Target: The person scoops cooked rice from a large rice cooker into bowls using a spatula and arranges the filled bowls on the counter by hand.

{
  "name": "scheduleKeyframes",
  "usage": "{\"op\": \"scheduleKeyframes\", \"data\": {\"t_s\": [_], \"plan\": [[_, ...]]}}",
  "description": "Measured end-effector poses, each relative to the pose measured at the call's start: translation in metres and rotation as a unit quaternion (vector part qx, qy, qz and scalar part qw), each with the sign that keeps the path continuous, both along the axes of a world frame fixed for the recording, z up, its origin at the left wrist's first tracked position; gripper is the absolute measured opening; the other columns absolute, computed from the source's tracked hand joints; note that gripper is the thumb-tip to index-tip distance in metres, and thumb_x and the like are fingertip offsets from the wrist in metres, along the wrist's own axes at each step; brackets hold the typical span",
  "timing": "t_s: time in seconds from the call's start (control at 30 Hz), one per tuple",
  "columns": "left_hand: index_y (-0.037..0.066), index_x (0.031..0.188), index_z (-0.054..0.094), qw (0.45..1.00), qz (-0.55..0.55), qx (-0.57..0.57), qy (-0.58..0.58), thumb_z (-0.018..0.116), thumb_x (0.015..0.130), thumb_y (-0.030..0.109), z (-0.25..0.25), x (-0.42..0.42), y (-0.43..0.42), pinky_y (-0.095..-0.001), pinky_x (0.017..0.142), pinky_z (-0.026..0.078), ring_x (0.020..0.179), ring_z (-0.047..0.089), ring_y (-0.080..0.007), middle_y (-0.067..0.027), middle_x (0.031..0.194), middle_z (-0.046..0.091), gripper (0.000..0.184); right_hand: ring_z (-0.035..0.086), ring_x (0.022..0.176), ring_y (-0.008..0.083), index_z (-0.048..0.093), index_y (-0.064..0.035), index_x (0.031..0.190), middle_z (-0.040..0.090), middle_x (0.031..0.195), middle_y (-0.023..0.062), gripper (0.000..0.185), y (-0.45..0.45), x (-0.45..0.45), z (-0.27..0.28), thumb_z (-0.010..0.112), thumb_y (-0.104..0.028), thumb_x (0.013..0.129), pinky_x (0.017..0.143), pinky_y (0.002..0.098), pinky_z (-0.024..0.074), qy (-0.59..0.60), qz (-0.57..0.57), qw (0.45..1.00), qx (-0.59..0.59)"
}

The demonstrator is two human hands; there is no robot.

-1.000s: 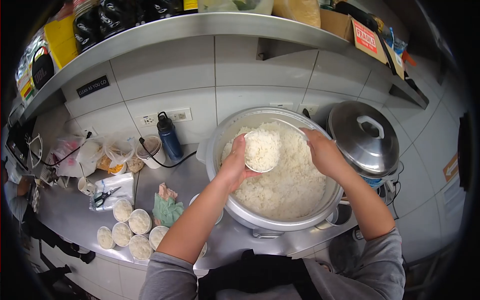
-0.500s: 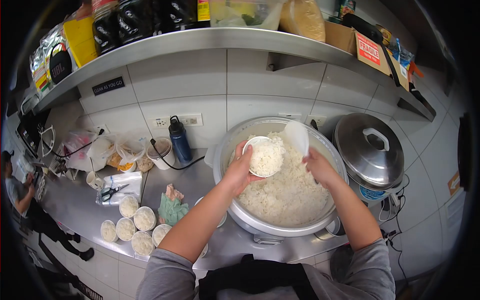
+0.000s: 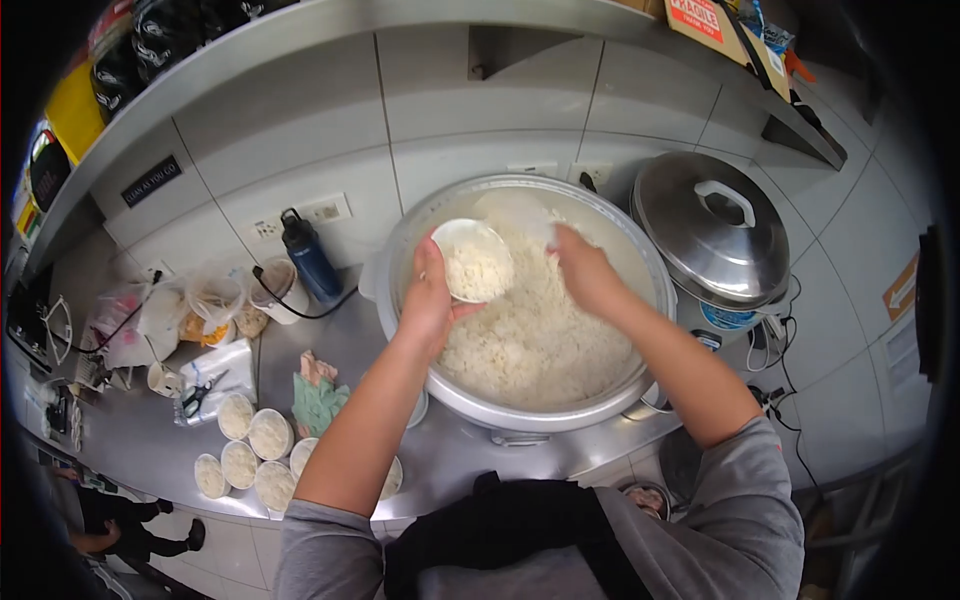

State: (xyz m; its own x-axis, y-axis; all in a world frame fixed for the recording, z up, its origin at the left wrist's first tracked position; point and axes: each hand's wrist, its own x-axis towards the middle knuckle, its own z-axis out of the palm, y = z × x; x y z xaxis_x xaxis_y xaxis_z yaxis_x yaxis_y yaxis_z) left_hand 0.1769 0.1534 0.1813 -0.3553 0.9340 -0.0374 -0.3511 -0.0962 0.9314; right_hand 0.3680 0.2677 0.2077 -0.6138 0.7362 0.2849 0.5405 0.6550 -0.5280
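My left hand (image 3: 430,295) is wrapped round a white cup (image 3: 472,261) of rice, tilted over the left part of a big metal pot (image 3: 655,290). Loose rice (image 3: 545,350) fills much of the pot. Just right of the cup, my right hand (image 3: 580,268) is closed on the handle of a pale rice paddle (image 3: 515,212), whose blade is blurred near the back of the pot. Several rice-filled cups (image 3: 270,434) stand on the steel counter at the left, partly hidden by my left forearm.
A lidded metal pot (image 3: 710,230) stands at the right. Left of the big pot are a blue bottle (image 3: 310,258), a green cloth (image 3: 318,398), scissors (image 3: 200,393) on plastic bags and bagged food (image 3: 213,308). A loaded shelf (image 3: 330,18) hangs above. Another person (image 3: 130,525) is at far left.
The view has shifted. The paddle has swung from above the right side of the cup to the back of the pot. The rice in the cup sits lower, with more of its inner wall showing.
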Motion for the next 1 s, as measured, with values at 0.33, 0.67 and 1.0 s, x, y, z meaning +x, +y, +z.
{"op": "scheduleKeyframes", "data": {"t_s": [0.33,0.67,1.0], "plan": [[0.016,0.144,0.019,0.996,0.07,0.014,-0.05,0.031,0.099,0.056,0.003,-0.006,0.0,-0.0415,0.08,0.057,0.115,0.057,-0.0287,-0.0139,0.14,0.039,0.062,0.066,0.082,0.0327,0.062,-0.0019,0.099,0.067,0.085,0.0149,0.031,-0.071,0.032,0.018,0.045,-0.029,0.097,0.073,0.0451,0.0511,-0.491,0.15,0.858,-0.015],[0.018,0.142,0.019,0.997,0.041,0.009,-0.062,0.027,0.1,0.055,0.011,-0.002,-0.001,-0.0491,0.082,0.056,0.119,0.055,-0.0297,-0.0135,0.139,0.04,0.057,0.065,0.079,0.0283,0.064,-0.0001,0.092,0.066,0.08,0.0165,0.048,-0.046,0.039,0.021,0.044,-0.043,0.098,0.069,0.0402,0.0494,-0.449,0.216,0.857,-0.129],[0.018,0.146,0.023,0.998,-0.001,0.031,-0.055,0.022,0.1,0.054,0.009,-0.003,-0.001,-0.0478,0.088,0.054,0.122,0.052,-0.0296,-0.0135,0.142,0.038,0.058,0.064,0.079,0.0264,0.057,0.0011,0.117,0.064,0.09,0.0158,0.036,-0.007,-0.004,0.057,0.044,-0.026,0.097,0.071,0.0395,0.0491,-0.164,0.023,0.986,0.036]]}}
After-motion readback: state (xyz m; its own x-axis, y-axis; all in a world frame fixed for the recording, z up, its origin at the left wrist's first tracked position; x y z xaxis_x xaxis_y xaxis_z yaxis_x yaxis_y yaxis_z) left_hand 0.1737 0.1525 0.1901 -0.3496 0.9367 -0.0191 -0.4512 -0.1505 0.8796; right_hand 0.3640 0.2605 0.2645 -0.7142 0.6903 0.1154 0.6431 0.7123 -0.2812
